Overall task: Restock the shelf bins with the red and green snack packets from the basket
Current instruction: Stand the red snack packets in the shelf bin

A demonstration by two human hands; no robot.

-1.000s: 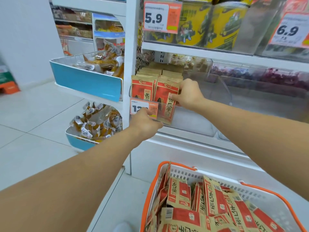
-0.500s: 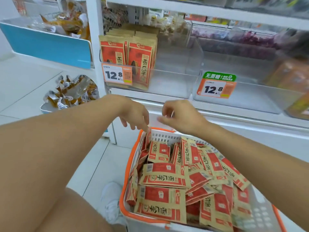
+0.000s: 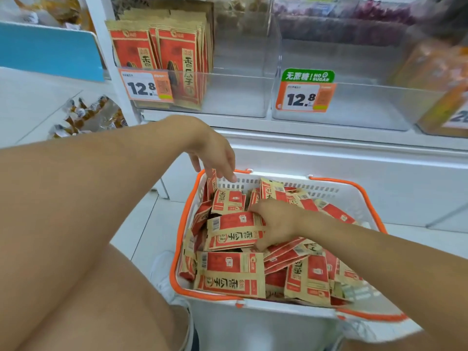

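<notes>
We are reaching into the orange-rimmed basket [image 3: 188, 225] to gather more red snack packets [image 3: 234, 231], so the step in hand is the pick-up, not the placing. Our right hand [image 3: 277, 228] is lying on the heap with its fingers curling around the edge of a packet near the middle of the basket; whether it is lifting one packet or several we cannot tell. Our left hand [image 3: 215, 154] is hovering above the basket's far left corner, fingers relaxed and pointing down, gripping nothing.

The packets are lying jumbled and overlapping in the basket, most showing red panels on tan paper. In the left clear bin [image 3: 235, 97] a row of the same red packets [image 3: 157, 59] is standing upright at its left side, and the rest of that bin looks bare. The right clear bin [image 3: 354, 110] appears to hold nothing.

Next, we judge, we are needing a squared stack, turned upright and facing front, carried up to the left bin.

The left price tag [image 3: 146, 85] is reading "12.8". The right price tag [image 3: 305, 96] is reading "12.8" too, under a green label saying "NO SUGAR". No green packets are plainly showing.
</notes>
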